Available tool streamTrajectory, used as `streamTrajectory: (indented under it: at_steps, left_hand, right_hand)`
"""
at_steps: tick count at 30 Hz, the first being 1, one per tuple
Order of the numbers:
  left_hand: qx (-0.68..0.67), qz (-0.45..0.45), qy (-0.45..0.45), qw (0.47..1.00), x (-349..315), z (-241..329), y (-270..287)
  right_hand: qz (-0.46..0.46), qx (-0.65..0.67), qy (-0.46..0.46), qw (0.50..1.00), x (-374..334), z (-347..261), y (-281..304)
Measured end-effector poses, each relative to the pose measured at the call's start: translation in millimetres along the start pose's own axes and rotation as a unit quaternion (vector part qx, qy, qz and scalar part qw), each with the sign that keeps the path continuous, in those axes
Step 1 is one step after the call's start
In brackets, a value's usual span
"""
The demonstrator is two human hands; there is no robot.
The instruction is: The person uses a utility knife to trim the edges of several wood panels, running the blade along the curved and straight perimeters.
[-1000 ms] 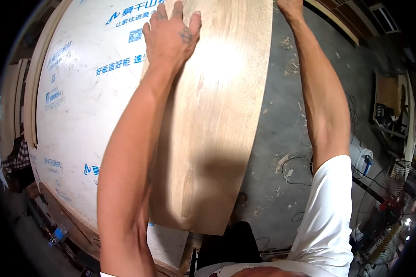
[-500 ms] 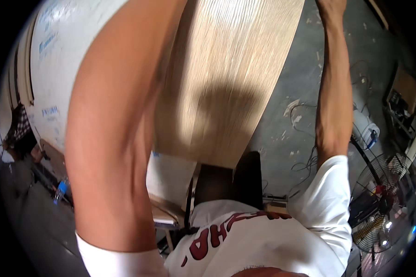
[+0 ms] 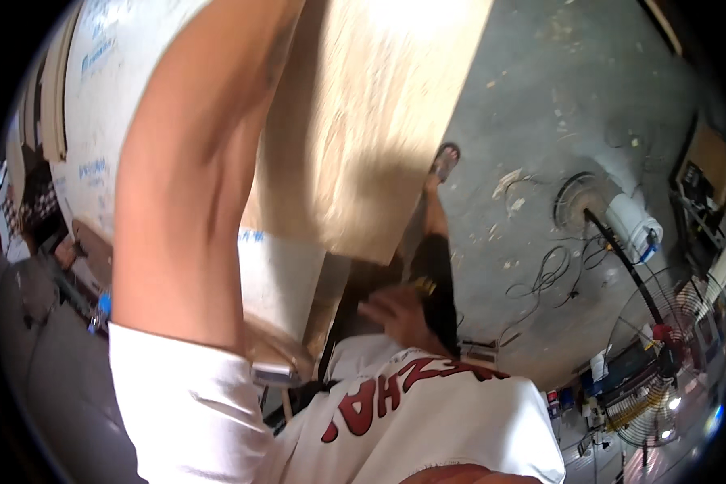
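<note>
A long light wood-grain board [image 3: 379,105] slopes from the top of the view down to its near end in front of my body. My left arm reaches up along the board's left side, and its hand is cut off beyond the top edge. Close to my waist, just below the board's near end, is my right hand [image 3: 399,313]. Its fingers look stretched and apart, slightly blurred, with nothing seen in them. Under and left of the board lies a white sheet [image 3: 97,97] with blue print.
Right of my legs the grey floor [image 3: 508,105] carries scraps and a coiled black cable [image 3: 544,274]. Farther right stand a white bucket [image 3: 633,222] and a fan [image 3: 661,363] on a round base. More boards [image 3: 54,97] lean at the far left.
My right hand has come down from the top right to my waist. The board now sits a little farther left in view, and more floor shows on the right.
</note>
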State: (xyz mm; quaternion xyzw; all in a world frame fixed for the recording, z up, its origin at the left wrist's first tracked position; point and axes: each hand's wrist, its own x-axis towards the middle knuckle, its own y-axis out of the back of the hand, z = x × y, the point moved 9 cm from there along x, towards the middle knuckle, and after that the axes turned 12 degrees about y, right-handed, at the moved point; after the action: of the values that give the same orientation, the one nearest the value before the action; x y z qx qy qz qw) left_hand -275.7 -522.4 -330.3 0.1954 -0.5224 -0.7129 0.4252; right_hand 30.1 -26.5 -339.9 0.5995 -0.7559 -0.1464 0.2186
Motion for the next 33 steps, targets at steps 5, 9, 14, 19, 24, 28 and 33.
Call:
streamTrajectory:
  at_steps: [5, 9, 14, 19, 24, 28, 33]
  left_hand:
    - [0.037, 0.038, 0.01, 0.999, 3.8, -10.0, 5.1]
    - [0.039, 0.05, 0.006, 0.998, 4.6, -16.6, 13.7]
    - [0.022, 0.072, -0.004, 0.997, 5.2, -11.5, -3.0]
    - [0.042, 0.068, -0.009, 0.997, 4.1, -18.5, 7.8]
    - [0.031, 0.1, -0.024, 0.994, -2.5, -6.1, 12.5]
    - [0.052, -0.008, 0.038, 0.998, -0.1, 2.2, 0.5]
    - [0.066, 0.02, 0.029, 0.997, -1.2, -18.6, 9.5]
  right_hand:
    - [0.113, -0.03, -0.072, 0.991, 80.2, 86.8, 125.1]
    - [0.237, -0.211, 0.073, 0.945, 265.7, 179.4, 276.5]
    - [0.212, -0.317, 0.157, 0.911, 452.0, 284.5, 394.8]
    - [0.205, -0.232, 0.062, 0.949, 510.7, 320.0, 425.8]
    - [0.205, -0.256, 0.14, 0.934, 475.9, 303.5, 392.6]
    - [0.196, -0.258, 0.207, 0.923, 362.6, 226.4, 319.6]
    - [0.039, -0.202, 0.022, 0.978, 175.8, 93.2, 128.7]
